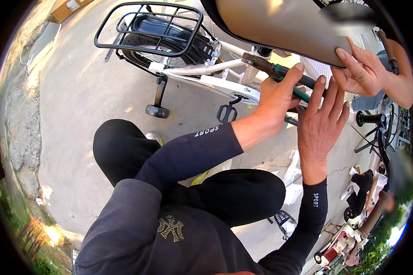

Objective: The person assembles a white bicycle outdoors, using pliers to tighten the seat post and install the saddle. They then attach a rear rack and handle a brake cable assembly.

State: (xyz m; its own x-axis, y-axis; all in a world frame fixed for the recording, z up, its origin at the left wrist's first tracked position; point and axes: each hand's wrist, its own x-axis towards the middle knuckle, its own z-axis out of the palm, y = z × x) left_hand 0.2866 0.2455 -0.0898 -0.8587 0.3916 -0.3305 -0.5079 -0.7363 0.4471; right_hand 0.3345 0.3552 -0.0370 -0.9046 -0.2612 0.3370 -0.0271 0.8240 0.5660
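Note:
A pair of pliers [280,69] with green and black handles lies across a small white bicycle [229,87], its jaws at the frame tubes below the saddle [280,27]. My left hand [275,103] is closed round the handles, thumb along the top. Over the handle ends rests my right hand [320,121], fingers fairly straight and pressed against them; its thumb is hidden. What exactly the jaws touch is hard to make out. Another person's hand [365,68] grips the narrow tip of the brown-grey saddle, just beyond my right hand.
A black rear rack [151,27] juts out to the left above the rear wheel. Below it is a training wheel [157,111]; a pedal [227,112] hangs beside my left forearm. Handlebar parts, white wrapping [293,178] and a red-and-white vehicle [339,245] lie to the right.

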